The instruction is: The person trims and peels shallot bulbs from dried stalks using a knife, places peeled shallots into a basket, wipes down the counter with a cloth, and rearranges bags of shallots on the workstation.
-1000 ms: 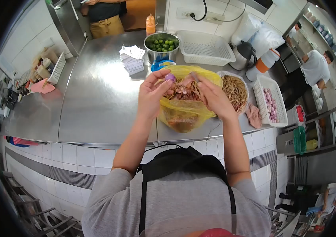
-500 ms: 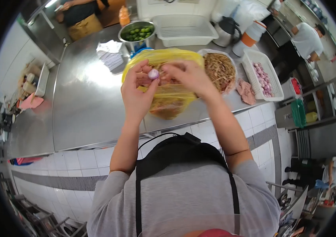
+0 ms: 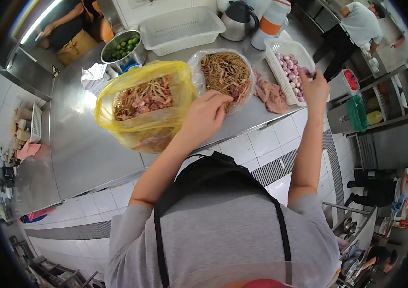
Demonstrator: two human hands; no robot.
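Between a yellow plastic bag (image 3: 180,72) of skins and roots and a clear bag of dried roots (image 3: 225,72), my left hand (image 3: 206,117) reaches over the near edge of the clear bag. Its fingers are curled together, and whatever they hold is hidden. My right hand (image 3: 315,89) is over the right side of a white basket (image 3: 275,67) of peeled purple shallots (image 3: 290,72). Its fingers are bent around something purple, probably a shallot, mostly hidden. A crumpled pinkish cloth (image 3: 271,96) lies between the clear bag and the basket.
Behind the bags stand a steel pot (image 3: 139,54) of green limes, a white crate (image 3: 180,31), a steel jug (image 3: 235,24) and an orange-white jug (image 3: 268,26). Papers (image 3: 94,79) lie left. One person (image 3: 72,29) stands across the counter, another (image 3: 362,24) at the right.
Both hands have moved right, away from the yellow bag: the left to the clear bag, the right to the basket. The shallot seen in my left hand is out of sight. The view has shifted right.
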